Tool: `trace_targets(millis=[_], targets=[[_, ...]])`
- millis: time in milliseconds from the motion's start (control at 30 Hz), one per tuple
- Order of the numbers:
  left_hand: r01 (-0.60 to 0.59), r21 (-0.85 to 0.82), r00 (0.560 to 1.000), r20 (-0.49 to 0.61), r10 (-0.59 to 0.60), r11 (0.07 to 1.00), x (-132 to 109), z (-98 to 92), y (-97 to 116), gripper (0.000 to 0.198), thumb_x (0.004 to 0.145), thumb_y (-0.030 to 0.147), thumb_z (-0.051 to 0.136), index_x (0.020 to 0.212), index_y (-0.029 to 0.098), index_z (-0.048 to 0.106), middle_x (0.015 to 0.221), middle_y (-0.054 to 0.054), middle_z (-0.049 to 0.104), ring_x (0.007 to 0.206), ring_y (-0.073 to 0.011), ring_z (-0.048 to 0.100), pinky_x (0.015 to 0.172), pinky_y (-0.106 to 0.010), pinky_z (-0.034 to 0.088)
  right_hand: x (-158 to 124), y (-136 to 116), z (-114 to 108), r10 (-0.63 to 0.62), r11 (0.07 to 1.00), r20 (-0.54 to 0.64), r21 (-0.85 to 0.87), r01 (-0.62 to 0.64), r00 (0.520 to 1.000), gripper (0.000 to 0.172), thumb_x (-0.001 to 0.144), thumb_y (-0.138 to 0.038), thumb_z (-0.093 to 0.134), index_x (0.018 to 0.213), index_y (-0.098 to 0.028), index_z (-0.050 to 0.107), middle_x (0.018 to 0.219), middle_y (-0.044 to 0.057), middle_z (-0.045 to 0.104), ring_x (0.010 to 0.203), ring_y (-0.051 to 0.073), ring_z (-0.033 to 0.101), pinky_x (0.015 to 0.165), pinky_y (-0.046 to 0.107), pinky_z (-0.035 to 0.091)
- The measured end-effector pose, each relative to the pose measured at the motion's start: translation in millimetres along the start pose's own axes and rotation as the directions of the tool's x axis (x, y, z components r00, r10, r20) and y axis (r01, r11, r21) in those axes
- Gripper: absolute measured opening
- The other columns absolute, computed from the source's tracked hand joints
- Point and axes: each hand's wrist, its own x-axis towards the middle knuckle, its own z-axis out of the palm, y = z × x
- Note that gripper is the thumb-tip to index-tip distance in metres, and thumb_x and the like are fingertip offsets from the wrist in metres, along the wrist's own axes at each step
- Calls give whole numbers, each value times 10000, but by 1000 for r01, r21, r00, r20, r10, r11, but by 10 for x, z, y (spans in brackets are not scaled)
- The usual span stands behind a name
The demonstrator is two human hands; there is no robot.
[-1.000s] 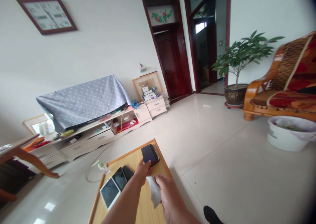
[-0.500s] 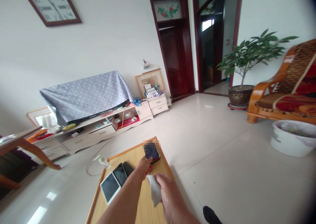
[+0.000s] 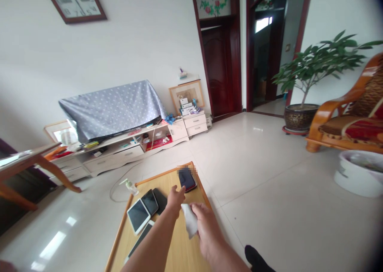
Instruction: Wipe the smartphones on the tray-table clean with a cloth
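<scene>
My left hand (image 3: 176, 199) reaches over the wooden table, fingers apart, with nothing visible in them. Just beyond its fingertips lies a dark flat device (image 3: 187, 179) with a reddish edge, its far end pixelated; whether the fingers touch it I cannot tell. A pale grey cloth (image 3: 189, 221) hangs from my right hand (image 3: 205, 222), pinched between thumb and fingers. Left of my left arm are a white-framed tablet (image 3: 138, 216), a smaller black-screened device (image 3: 150, 202) and a dark flat item (image 3: 160, 200). Another white-edged tablet (image 3: 140, 240) is partly hidden by my forearm.
The table (image 3: 179, 240) has a raised wooden rim. A pump bottle (image 3: 130, 187) stands by its left edge. Ahead is a low TV cabinet (image 3: 119, 158) with a cloth-covered screen (image 3: 116, 110). At right are a potted plant (image 3: 301, 116), a wooden sofa (image 3: 329, 116) and a white tub (image 3: 357, 176).
My left hand's fingers have spread and drawn back slightly from the dark device. The right hand still grips the cloth. The view has shifted, bringing another white-edged tablet into sight.
</scene>
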Motion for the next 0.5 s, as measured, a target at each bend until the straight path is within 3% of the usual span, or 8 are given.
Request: trace_targets(millis=[100, 233, 333, 400, 500], targets=[[-100, -28, 992, -75, 98, 995, -422, -109, -203, 669, 839, 612, 549, 1302, 131, 507, 704, 16, 607, 652, -153, 593, 632, -266, 429, -1, 46, -4, 11, 997, -42, -77, -15, 999, 306, 764, -496, 653, 881, -215, 692, 733, 7, 667, 627, 158, 559, 490, 240, 330], [-226, 1, 973, -40, 226, 974, -1116, -338, -528, 446, 860, 495, 574, 1183, 190, 611, 703, 30, 601, 674, -141, 576, 671, -258, 435, -70, 123, 27, 12, 994, -23, -105, -15, 1000, 362, 746, -501, 663, 969, -220, 706, 844, 24, 714, 678, 165, 588, 510, 249, 351], [-411, 203, 904, -37, 426, 889, -1498, -642, -769, 369, 921, 426, 510, 1211, 216, 600, 866, -24, 669, 798, -171, 621, 768, -300, 479, -142, 187, 61, 6, 993, -9, -116, -7, 1000, 387, 740, -494, 671, 995, -205, 710, 883, 32, 714, 685, 158, 578, 507, 250, 347], [-414, 409, 858, -122, 499, 813, -1641, -888, -934, 368, 925, 406, 507, 1235, 225, 591, 1024, -68, 677, 976, -220, 620, 910, -371, 473, -173, 231, 77, 16, 991, -15, -131, -18, 1000, 409, 726, -501, 682, 993, -192, 710, 868, 36, 708, 671, 155, 567, 500, 249, 340], [-232, 641, 838, -250, 485, 732, -1740, -1233, -1175, 521, 902, 435, 537, 1376, 223, 493, 1292, -112, 604, 1234, -296, 513, 1048, -462, 396, -192, 295, 94, 30, 987, -29, -156, -34, 999, 437, 691, -514, 707, 974, -181, 706, 813, 33, 692, 650, 153, 555, 493, 243, 336]])
